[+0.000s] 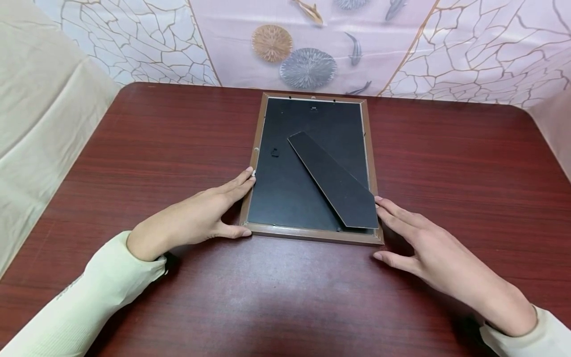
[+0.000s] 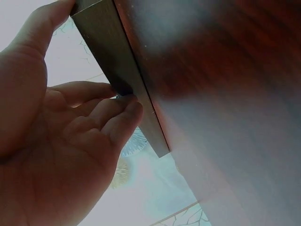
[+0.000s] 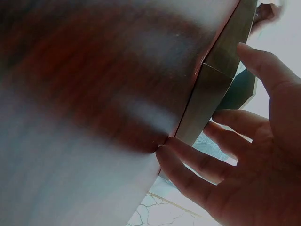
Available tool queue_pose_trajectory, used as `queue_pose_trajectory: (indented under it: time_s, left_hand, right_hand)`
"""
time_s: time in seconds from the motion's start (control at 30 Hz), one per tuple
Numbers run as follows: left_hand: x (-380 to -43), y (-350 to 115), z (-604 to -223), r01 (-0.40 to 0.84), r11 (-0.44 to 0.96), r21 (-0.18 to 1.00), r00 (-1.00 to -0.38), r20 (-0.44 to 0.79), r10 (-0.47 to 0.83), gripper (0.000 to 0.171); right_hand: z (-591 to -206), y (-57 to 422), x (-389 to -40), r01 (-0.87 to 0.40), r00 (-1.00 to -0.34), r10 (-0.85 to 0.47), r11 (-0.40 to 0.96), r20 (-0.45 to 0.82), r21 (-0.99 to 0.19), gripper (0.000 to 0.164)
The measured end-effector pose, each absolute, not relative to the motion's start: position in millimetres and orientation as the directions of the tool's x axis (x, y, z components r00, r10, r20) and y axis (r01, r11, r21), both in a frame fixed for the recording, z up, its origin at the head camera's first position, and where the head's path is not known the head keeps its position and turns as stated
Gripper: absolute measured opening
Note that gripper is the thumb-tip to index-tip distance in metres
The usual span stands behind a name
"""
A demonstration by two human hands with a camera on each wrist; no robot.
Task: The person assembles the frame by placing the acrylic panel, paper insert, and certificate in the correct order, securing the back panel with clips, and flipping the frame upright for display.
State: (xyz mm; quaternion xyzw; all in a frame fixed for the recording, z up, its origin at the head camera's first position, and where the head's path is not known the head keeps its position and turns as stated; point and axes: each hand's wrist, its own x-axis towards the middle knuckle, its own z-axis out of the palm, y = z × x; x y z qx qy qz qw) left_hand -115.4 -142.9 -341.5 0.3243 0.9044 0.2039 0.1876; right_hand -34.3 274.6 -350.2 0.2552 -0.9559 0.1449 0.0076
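Note:
A brown picture frame (image 1: 312, 234) lies on the table with its black backing board (image 1: 285, 193) facing up. A black stand leg (image 1: 336, 183) rests slantwise across the board, its wide end over the lower right side. My left hand (image 1: 196, 215) touches the left side with extended fingers, its thumb at the lower left corner. In the left wrist view, the fingertips meet the side of the frame (image 2: 115, 61). At the right side, the fingers of my right hand (image 1: 439, 253) touch the frame, while its thumb stands off the lower right corner.
The dark red wooden table (image 1: 169, 134) extends on both sides of the frame and in front of it. A patterned cloth (image 1: 223, 44) hangs along the back edge. Pale fabric (image 1: 40, 114) hangs along the left side.

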Motion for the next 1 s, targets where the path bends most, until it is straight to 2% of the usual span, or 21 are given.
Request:
queue_pose_trajectory:
  time_s: [0.33, 0.5, 0.73, 1.0]
  left_hand:
    - [-115.6, -140.7, -339.9, 0.503, 0.719, 0.479, -0.722, -0.225, 0.655, 0.1]
    - [-115.6, -141.0, -339.8, 0.513, 0.713, 0.478, -0.716, -0.22, 0.662, 0.099]
    - [-115.8, -140.3, -339.0, 0.525, 0.71, 0.469, -0.711, -0.217, 0.669, 0.099]
    - [-115.7, -140.0, -338.3, 0.526, 0.718, 0.456, -0.714, -0.221, 0.664, 0.099]
  right_hand:
    - [-346.5, 269.3, -33.5, -0.479, -0.875, -0.48, 0.846, 0.057, -0.232, 0.078]
    - [-345.4, 268.0, -33.2, -0.488, -0.872, -0.486, 0.854, 0.055, -0.179, 0.077]
    - [-340.8, 263.8, -32.0, -0.46, -0.886, -0.463, 0.883, -0.009, -0.098, 0.081]
    - [-343.2, 259.6, -33.5, -0.484, -0.875, -0.483, 0.875, 0.031, -0.025, 0.08]
